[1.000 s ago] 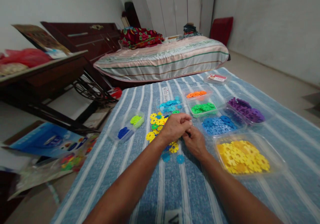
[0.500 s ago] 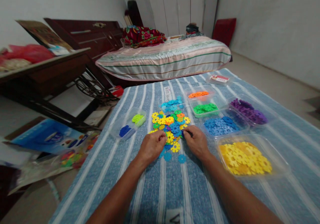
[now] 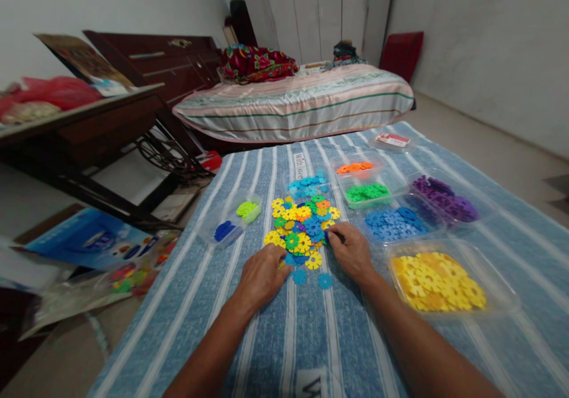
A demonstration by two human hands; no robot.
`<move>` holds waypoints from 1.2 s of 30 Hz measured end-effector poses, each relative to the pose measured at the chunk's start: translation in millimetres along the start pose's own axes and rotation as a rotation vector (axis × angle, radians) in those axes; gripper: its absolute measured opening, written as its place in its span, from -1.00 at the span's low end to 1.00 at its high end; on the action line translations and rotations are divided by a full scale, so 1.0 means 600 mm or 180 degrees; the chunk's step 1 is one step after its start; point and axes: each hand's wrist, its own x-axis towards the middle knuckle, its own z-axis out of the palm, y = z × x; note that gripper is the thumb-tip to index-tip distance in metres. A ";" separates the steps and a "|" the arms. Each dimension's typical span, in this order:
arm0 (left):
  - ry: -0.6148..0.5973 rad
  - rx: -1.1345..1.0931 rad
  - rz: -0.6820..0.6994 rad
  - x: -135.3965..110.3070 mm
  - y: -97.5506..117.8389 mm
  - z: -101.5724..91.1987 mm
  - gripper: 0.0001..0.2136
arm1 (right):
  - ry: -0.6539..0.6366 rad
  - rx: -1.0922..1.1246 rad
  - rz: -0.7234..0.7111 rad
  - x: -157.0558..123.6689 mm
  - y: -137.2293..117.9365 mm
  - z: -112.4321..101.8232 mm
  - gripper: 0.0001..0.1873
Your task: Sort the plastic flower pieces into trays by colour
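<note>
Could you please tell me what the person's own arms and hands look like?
The left arm and right arm are bare, with no sleeves in view. The left grip and right grip are ungloved human hands. No watch or bracelet shows at either wrist; small details are too blurred to tell.

I see blue, white-striped cloth (image 3: 267, 350); multicoloured flower-disc pile (image 3: 311, 227); off pile, light-blue discs (image 3: 307, 186) 12 o'clock, yellow discs (image 3: 438, 282) 4, navy discs (image 3: 223, 230) 9.
</note>
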 end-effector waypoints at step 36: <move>-0.0591 -0.2632 -0.0127 0.009 -0.037 0.008 -0.84 | 0.0022 0.0027 0.0008 0.000 0.003 0.004 -0.81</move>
